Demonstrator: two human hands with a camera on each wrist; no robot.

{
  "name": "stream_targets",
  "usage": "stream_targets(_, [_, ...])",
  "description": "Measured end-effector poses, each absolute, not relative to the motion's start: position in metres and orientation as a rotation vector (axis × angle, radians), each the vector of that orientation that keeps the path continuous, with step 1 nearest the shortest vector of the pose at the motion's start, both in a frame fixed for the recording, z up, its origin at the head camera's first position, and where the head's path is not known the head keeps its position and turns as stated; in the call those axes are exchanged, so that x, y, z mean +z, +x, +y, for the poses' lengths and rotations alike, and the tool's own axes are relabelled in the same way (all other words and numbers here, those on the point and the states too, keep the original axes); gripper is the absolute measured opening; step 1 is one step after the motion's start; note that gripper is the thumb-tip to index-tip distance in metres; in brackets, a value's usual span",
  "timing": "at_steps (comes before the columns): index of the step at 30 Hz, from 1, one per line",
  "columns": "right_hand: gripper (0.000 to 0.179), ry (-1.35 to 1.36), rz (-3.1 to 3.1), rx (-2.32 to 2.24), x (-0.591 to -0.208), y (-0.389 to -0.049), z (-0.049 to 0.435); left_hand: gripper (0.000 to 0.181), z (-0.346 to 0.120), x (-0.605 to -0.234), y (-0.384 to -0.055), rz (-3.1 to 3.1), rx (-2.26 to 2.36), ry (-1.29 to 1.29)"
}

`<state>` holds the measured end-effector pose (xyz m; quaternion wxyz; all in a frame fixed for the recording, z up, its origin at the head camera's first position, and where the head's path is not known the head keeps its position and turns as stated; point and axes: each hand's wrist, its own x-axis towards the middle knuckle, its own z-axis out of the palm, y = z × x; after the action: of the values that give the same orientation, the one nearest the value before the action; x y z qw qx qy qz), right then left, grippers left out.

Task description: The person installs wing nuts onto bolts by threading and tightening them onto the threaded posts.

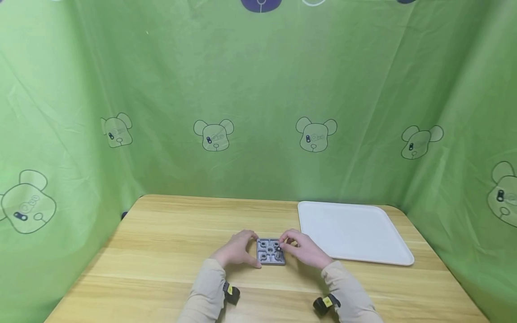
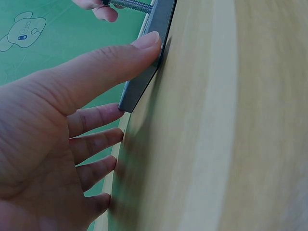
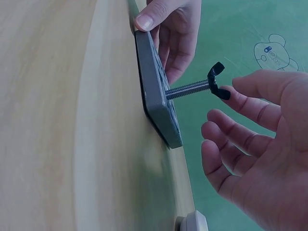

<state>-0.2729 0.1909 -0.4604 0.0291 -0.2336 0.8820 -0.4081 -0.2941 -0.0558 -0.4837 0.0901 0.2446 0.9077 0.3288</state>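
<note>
A square grey metal plate point(image 1: 271, 263) with several round recesses lies flat on the wooden table. My left hand point(image 1: 236, 251) holds it from the left side, thumb on the near edge and index fingertip at the far corner. A threaded bolt point(image 3: 188, 90) stands up from the plate near its right side. On the bolt's upper end sits a black wing nut point(image 3: 211, 83). My right hand point(image 1: 304, 251) pinches one wing of it between thumb and index finger, the other fingers curved loosely below.
To the right of the plate, a white tray point(image 1: 355, 233) lies on the wooden table point(image 1: 161, 251). Green curtains point(image 1: 258, 80) printed with bear heads hang behind the table and at both sides.
</note>
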Motion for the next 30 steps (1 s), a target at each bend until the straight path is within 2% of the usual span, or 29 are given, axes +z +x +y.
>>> stream_targets(25, [0.003, -0.677, 2.746, -1.255, -0.463, -0.2758, 0.1932, 0.082, -0.0553, -0.4841, -0.2935, 2.691, 0.984, 0.705])
stream_targets(30, [0.009, -0.707, 2.729, -1.242, -0.4652, -0.2769, 0.195, 0.081, -0.055, -0.4843, -0.2942, 2.695, 0.977, 0.712])
